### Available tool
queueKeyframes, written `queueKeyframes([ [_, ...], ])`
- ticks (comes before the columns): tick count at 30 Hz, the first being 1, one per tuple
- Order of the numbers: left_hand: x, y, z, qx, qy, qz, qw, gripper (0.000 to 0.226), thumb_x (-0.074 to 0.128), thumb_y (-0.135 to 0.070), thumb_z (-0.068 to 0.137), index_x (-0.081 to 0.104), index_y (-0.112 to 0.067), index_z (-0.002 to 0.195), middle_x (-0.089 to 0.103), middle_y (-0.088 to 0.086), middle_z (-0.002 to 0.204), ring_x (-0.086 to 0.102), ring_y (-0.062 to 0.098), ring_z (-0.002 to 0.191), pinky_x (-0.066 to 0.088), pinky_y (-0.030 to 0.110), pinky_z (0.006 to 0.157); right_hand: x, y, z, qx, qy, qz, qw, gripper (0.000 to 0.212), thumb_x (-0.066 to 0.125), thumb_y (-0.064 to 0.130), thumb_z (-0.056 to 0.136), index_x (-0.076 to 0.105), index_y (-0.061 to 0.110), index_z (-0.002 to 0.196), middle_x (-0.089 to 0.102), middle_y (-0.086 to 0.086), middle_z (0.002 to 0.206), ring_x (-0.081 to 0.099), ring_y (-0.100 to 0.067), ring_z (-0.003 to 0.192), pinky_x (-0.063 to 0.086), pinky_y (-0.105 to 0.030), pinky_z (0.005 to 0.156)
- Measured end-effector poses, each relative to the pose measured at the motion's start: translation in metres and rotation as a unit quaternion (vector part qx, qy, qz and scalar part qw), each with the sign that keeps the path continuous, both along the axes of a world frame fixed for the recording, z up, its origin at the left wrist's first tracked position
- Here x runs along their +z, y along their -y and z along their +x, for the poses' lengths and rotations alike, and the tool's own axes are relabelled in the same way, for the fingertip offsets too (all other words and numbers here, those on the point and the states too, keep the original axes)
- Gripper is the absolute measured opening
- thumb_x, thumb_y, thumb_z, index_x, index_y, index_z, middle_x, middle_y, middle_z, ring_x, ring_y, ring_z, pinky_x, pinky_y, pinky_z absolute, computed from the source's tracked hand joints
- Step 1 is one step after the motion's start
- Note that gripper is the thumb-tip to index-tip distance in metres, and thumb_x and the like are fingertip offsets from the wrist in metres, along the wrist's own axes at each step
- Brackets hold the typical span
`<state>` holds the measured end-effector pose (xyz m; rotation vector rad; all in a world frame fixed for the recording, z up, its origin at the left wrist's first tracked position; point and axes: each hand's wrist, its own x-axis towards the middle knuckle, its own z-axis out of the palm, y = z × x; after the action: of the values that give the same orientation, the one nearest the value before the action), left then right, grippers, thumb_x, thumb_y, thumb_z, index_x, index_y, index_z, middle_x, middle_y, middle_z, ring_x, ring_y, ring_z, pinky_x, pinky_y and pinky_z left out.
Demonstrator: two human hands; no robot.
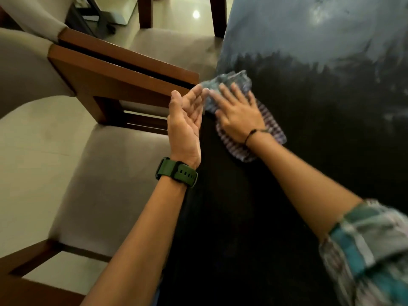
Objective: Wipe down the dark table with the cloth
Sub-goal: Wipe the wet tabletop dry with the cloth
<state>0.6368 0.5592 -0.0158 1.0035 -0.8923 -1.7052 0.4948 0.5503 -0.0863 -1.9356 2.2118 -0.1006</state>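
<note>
Now wiping at the dark table edge.
Checked cloth under flat, spread right hand; left hand open, cupped beside, just off the edge.

Right hand: lay flat, fingers spread, on checked cloth at dark table edge, frame centre. Left hand: palm up, cupped just beside the edge. Cushioned chairs: frame left.

Checked cloth lies crumpled at the dark table's left edge.
</note>
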Motion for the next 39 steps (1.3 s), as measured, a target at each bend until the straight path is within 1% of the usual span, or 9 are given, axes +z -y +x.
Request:
queueKeyframes([
  [3, 0.003, -0.006, 0.006, -0.011, -0.003, -0.004, 1.000, 0.057, 0.013, -0.040, 0.097, 0.049, -0.005, 0.125, 0.058, 0.010, 0.125, 0.053, 0.015, 0.118, 0.037, 0.024, 0.101, 0.002, 0.038, -0.024, -0.051, 0.017, 0.007, 0.999, 0.051, 0.024, 0.039, 0.099, 0.011, 0.039, 0.148, 0.006, 0.008, 0.159, 0.000, -0.019, 0.146, -0.002, -0.048, 0.116],
  [7, -0.003, -0.009, 0.015, 0.001, -0.006, 0.006, 1.000, 0.057, 0.012, -0.041, 0.097, 0.048, -0.006, 0.126, 0.056, 0.011, 0.128, 0.050, 0.016, 0.122, 0.032, 0.030, 0.108, -0.001, 0.026, -0.007, -0.055, 0.016, 0.012, 0.998, 0.051, 0.022, 0.040, 0.100, 0.008, 0.037, 0.149, 0.004, 0.006, 0.159, -0.002, -0.020, 0.146, -0.004, -0.048, 0.115],
  [11, -0.008, -0.006, 0.019, 0.014, -0.033, 0.028, 0.999, 0.058, 0.013, -0.041, 0.097, 0.048, -0.004, 0.125, 0.057, 0.013, 0.126, 0.053, 0.018, 0.119, 0.036, 0.030, 0.105, 0.002, -0.043, 0.043, 0.036, 0.000, 0.027, 0.999, 0.053, 0.023, 0.044, 0.098, 0.013, 0.033, 0.149, 0.009, 0.001, 0.159, 0.002, -0.024, 0.146, -0.001, -0.048, 0.115],
  [15, -0.007, -0.002, 0.022, 0.005, -0.015, 0.013, 1.000, 0.057, 0.012, -0.041, 0.097, 0.050, -0.007, 0.123, 0.058, 0.010, 0.125, 0.052, 0.017, 0.120, 0.030, 0.035, 0.110, 0.001, -0.135, 0.085, 0.164, 0.003, 0.006, 0.987, 0.055, 0.027, 0.045, 0.094, 0.020, 0.032, 0.147, 0.028, 0.000, 0.153, 0.019, -0.028, 0.143, 0.010, -0.053, 0.112],
  [19, -0.007, 0.002, 0.026, 0.010, -0.008, 0.015, 1.000, 0.057, 0.012, -0.042, 0.096, 0.051, -0.008, 0.122, 0.059, 0.010, 0.125, 0.053, 0.017, 0.119, 0.029, 0.036, 0.111, -0.003, -0.136, 0.068, 0.226, 0.007, 0.001, 0.974, 0.056, 0.030, 0.044, 0.093, 0.020, 0.034, 0.147, 0.026, 0.003, 0.154, 0.019, -0.026, 0.143, 0.013, -0.050, 0.115],
  [25, -0.009, -0.010, 0.021, -0.009, -0.016, 0.017, 1.000, 0.058, 0.013, -0.041, 0.097, 0.048, -0.005, 0.125, 0.056, 0.013, 0.127, 0.051, 0.018, 0.121, 0.031, 0.034, 0.110, 0.000, -0.015, 0.009, 0.023, -0.003, 0.006, 1.000, 0.053, 0.025, 0.043, 0.098, 0.013, 0.036, 0.149, 0.011, 0.005, 0.158, 0.004, -0.020, 0.146, 0.001, -0.047, 0.115],
  [28, -0.011, -0.020, 0.019, -0.027, -0.010, 0.012, 0.999, 0.057, 0.013, -0.041, 0.097, 0.048, -0.006, 0.125, 0.055, 0.012, 0.129, 0.050, 0.016, 0.122, 0.032, 0.030, 0.108, -0.001, 0.007, 0.008, -0.022, 0.005, 0.016, 1.000, 0.052, 0.023, 0.042, 0.100, 0.008, 0.035, 0.149, 0.005, 0.005, 0.159, -0.002, -0.020, 0.146, -0.003, -0.047, 0.116],
  [35, -0.017, -0.039, 0.032, -0.055, 0.001, 0.006, 0.998, 0.050, 0.022, -0.039, 0.095, 0.052, -0.009, 0.121, 0.059, 0.010, 0.123, 0.055, 0.015, 0.116, 0.036, 0.033, 0.107, 0.000, -0.107, 0.066, 0.072, -0.006, -0.010, 0.997, 0.055, 0.026, 0.043, 0.097, 0.013, 0.031, 0.149, 0.012, 0.002, 0.158, 0.003, -0.024, 0.146, 0.000, -0.045, 0.115],
  [39, -0.018, -0.049, 0.029, -0.082, 0.033, 0.002, 0.996, 0.048, 0.023, -0.040, 0.095, 0.054, -0.013, 0.118, 0.062, 0.007, 0.120, 0.056, 0.013, 0.114, 0.037, 0.031, 0.105, -0.005, -0.134, 0.045, 0.074, -0.008, -0.002, 0.997, 0.056, 0.020, 0.045, 0.094, 0.012, 0.035, 0.148, 0.019, 0.005, 0.156, 0.010, -0.022, 0.145, 0.004, -0.047, 0.115],
])
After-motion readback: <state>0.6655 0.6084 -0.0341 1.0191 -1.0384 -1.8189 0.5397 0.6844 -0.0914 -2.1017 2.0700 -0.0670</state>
